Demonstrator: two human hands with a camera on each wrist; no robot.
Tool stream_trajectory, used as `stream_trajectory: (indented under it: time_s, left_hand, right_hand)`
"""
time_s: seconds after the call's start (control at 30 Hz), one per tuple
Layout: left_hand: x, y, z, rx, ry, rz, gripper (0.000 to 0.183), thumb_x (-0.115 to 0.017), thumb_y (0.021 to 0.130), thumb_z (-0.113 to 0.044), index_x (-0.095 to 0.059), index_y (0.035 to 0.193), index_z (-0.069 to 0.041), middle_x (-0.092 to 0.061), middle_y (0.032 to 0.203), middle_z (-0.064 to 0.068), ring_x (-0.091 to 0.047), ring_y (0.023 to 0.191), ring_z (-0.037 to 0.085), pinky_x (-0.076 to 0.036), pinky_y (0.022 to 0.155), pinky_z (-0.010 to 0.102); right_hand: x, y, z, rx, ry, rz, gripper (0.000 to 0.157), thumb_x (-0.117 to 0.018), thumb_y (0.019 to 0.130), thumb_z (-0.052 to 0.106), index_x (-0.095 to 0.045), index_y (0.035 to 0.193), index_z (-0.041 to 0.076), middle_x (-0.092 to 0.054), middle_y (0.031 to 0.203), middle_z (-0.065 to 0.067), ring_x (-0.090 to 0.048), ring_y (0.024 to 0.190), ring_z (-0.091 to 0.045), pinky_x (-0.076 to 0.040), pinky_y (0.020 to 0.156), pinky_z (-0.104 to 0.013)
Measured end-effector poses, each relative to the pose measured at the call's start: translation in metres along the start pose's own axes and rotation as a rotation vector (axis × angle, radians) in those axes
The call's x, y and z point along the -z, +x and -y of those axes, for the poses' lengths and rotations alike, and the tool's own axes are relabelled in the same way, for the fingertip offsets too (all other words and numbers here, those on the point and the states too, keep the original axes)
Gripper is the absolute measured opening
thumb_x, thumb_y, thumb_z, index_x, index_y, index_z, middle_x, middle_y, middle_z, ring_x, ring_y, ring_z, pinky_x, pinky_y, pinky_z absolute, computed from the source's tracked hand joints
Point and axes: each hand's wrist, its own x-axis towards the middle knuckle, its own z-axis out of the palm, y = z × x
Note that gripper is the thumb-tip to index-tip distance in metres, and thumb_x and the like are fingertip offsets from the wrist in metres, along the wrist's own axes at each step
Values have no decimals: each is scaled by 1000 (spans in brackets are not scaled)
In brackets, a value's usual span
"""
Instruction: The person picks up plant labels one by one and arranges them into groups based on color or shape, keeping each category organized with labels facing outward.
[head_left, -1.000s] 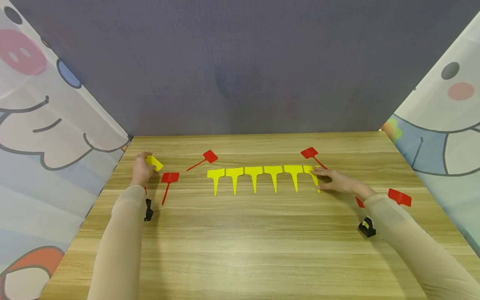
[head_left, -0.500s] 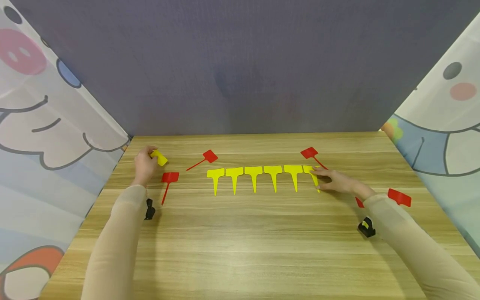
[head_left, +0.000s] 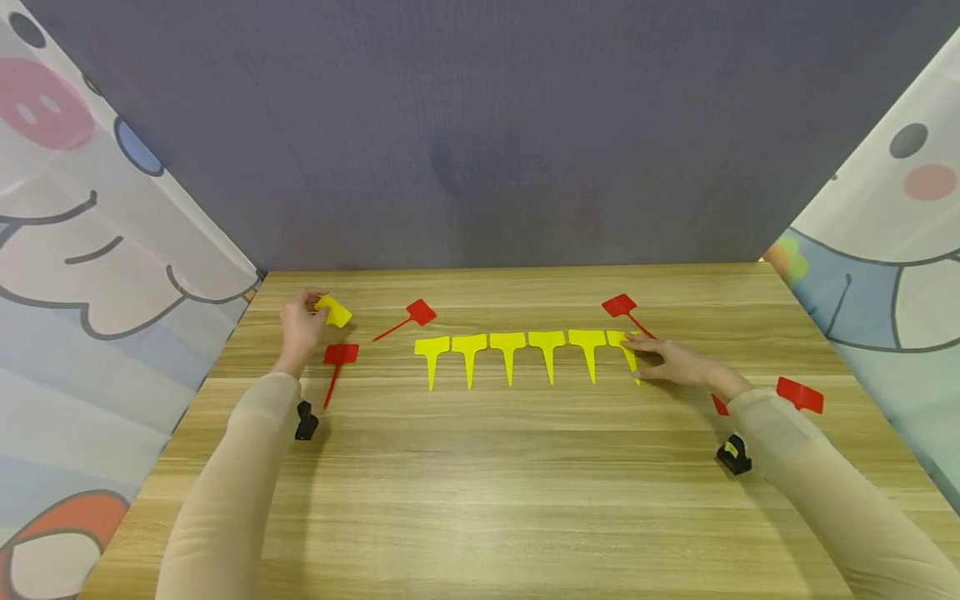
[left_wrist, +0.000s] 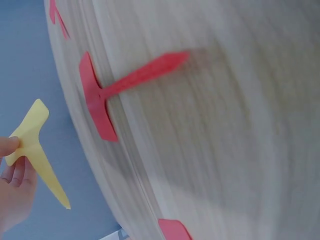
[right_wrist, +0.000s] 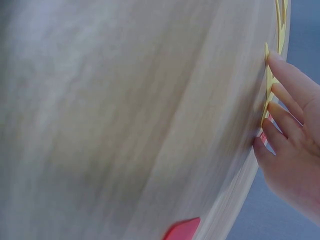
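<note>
My left hand (head_left: pixel 300 329) pinches a yellow T-shaped plant label (head_left: pixel 337 312) by one end of its head, raised at the table's far left. In the left wrist view this label (left_wrist: pixel 31 136) sits between thumb and fingers, its pointed stem hanging free. Several matching yellow labels (head_left: pixel 507 343) lie side by side in a straight row, heads away from me and points toward me. At the row's right end, my right hand (head_left: pixel 671 360) rests its extended fingers on the last yellow label (head_left: pixel 622 337), covering part of it. The right wrist view shows those fingers (right_wrist: pixel 286 120) spread along this label's edge.
Red T-shaped labels lie scattered around the row: one near the left hand (head_left: pixel 341 353), one behind the row's left end (head_left: pixel 422 312), one behind its right end (head_left: pixel 619 305) and one beside the right sleeve (head_left: pixel 799 393). A grey panel (head_left: pixel 480 167) stands behind the wooden table.
My left hand has moved right and slightly away from me, carrying the yellow plant label with it. The right hand and the row have stayed in place.
</note>
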Motion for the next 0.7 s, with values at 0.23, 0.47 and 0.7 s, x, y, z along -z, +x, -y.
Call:
stream_trajectory:
  time_s: [0.23, 0.47, 0.7]
  left_hand:
    - [0, -3, -4, 26, -55, -18, 28, -54, 80, 8, -57, 108, 7, -57, 98, 23, -53, 83, 24, -37, 61, 8]
    - [0, -6, -8, 98, -133, -13, 27, -57, 79, 7, -56, 106, 9, -54, 94, 17, -44, 75, 8, -40, 66, 13]
    - [0, -8, -10, 254, -291, 97, 26, -57, 81, 5, -51, 106, 12, -50, 79, 3, -50, 61, 3, -53, 67, 27]
  right_hand:
    - [-1, 3, -1, -49, 5, 18, 61, -61, 84, 17, -32, 134, -4, -21, 141, -24, -16, 126, -45, -22, 98, -57]
    - [-1, 2, -2, -69, -3, 22, 62, -60, 84, 18, -31, 134, -3, -20, 142, -23, -14, 127, -44, -20, 98, -58]
    - [-1, 3, -2, -61, -3, 16, 61, -61, 84, 17, -33, 134, -3, -21, 141, -23, -15, 128, -43, -20, 99, -57]
